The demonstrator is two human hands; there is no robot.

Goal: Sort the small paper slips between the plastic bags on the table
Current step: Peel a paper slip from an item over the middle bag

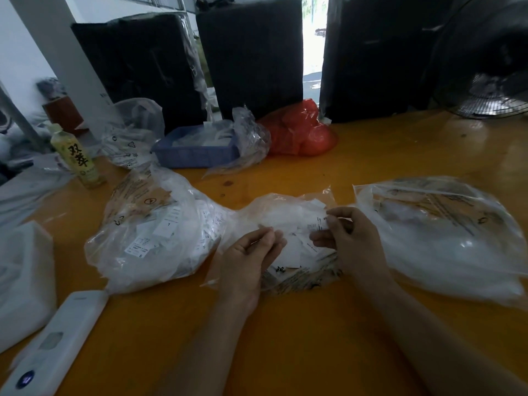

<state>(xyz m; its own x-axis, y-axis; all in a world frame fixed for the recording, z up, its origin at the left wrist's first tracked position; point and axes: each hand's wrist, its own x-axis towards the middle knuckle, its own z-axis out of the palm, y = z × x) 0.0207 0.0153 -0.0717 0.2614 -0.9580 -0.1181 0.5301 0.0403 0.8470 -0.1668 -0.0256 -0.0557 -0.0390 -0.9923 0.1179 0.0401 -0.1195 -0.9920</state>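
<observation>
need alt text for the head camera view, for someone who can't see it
A person's right hand pinches a small paper slip over the middle plastic bag on an orange table, the left hand beside it. Fuller clear bags lie at left and right.

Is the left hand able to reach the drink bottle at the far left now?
Probably yes: the left hand holds nothing I can see, and only the clear bag lies between it and the bottle.
</observation>
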